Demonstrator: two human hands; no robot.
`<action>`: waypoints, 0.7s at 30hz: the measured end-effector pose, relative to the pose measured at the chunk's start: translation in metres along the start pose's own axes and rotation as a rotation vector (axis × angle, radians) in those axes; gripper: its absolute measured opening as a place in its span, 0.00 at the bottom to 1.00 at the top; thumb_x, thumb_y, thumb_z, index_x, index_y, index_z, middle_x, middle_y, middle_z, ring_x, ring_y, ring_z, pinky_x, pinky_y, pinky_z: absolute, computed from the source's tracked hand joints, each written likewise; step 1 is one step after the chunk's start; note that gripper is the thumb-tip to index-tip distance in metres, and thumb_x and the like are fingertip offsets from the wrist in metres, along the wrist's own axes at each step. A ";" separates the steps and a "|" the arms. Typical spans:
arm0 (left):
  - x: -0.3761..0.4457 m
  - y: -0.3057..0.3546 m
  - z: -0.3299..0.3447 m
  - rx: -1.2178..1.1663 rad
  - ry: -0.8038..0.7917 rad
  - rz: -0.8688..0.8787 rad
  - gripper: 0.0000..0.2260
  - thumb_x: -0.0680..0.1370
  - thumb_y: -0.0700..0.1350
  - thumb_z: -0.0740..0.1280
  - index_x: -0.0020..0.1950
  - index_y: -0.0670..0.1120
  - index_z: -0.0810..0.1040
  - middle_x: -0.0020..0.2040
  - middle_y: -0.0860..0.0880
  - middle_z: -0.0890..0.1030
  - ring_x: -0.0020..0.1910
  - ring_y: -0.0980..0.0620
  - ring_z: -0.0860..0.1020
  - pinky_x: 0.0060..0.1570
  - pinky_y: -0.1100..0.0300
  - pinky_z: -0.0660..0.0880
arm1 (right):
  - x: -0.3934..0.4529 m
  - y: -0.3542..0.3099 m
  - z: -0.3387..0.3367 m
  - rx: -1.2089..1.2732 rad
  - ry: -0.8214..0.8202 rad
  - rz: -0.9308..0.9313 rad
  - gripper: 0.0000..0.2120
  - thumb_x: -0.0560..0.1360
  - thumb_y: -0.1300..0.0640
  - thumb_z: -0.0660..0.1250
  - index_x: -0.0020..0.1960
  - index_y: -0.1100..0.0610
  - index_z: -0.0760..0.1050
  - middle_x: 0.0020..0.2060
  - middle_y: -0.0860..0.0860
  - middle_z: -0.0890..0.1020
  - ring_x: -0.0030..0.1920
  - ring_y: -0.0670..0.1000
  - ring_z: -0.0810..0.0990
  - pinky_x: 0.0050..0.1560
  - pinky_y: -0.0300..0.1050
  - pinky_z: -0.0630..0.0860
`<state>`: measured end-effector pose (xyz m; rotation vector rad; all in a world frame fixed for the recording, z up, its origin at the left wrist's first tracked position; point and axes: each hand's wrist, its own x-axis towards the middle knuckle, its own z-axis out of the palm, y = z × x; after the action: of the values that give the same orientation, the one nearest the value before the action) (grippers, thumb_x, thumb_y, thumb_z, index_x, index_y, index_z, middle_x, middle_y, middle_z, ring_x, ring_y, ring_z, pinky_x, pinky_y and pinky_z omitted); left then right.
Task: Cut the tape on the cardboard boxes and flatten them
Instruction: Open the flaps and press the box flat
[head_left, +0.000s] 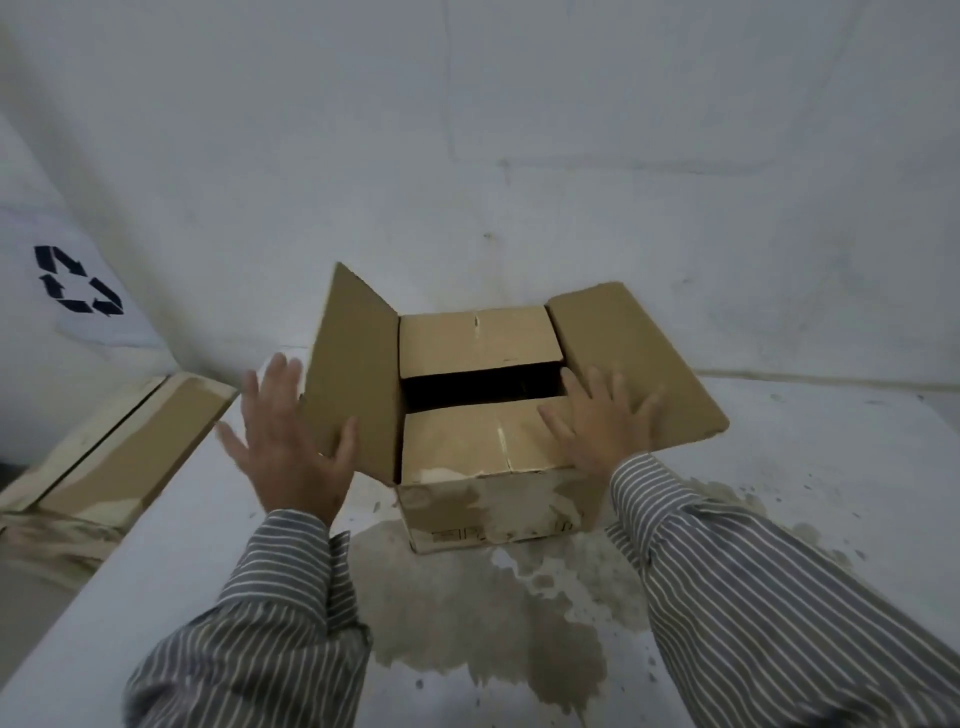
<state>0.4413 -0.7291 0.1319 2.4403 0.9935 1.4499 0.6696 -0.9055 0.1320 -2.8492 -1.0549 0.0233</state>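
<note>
A brown cardboard box stands on a white, stained table against the wall. Its two long top flaps are swung outward, the left one upright, the right one lying flat. The two short inner flaps are folded in, with a dark gap between them. My left hand is spread open beside the left flap, thumb touching its edge. My right hand lies flat, fingers apart, on the near inner flap and the right flap. Neither hand holds anything.
A second cardboard box, flattened and stained, lies on the floor to the left of the table. Behind it stands a white bag with a black recycling symbol. A brown stain spreads over the table in front of the box.
</note>
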 end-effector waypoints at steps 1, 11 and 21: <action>-0.002 -0.005 -0.003 0.213 -0.060 0.083 0.30 0.73 0.52 0.64 0.73 0.47 0.62 0.72 0.42 0.67 0.74 0.41 0.59 0.64 0.29 0.48 | 0.005 -0.008 -0.002 0.010 -0.034 -0.073 0.30 0.79 0.36 0.44 0.77 0.47 0.49 0.77 0.48 0.49 0.76 0.55 0.43 0.68 0.72 0.40; -0.014 0.005 0.013 0.587 -0.887 0.023 0.26 0.80 0.60 0.40 0.78 0.57 0.46 0.79 0.50 0.46 0.77 0.48 0.44 0.69 0.36 0.35 | 0.038 -0.041 0.013 -0.153 -0.404 -0.209 0.34 0.76 0.32 0.38 0.77 0.48 0.48 0.76 0.48 0.55 0.76 0.54 0.48 0.68 0.72 0.41; -0.003 -0.009 0.030 -0.096 -1.032 -0.307 0.35 0.79 0.65 0.50 0.79 0.47 0.47 0.79 0.47 0.46 0.77 0.47 0.48 0.75 0.48 0.49 | -0.038 -0.013 -0.101 0.380 -0.012 -0.439 0.24 0.75 0.37 0.54 0.54 0.53 0.79 0.48 0.48 0.81 0.46 0.48 0.78 0.53 0.46 0.73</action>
<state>0.4605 -0.7172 0.1104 2.3038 0.9060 0.0530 0.6373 -0.9291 0.2333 -2.2415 -1.4731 0.1836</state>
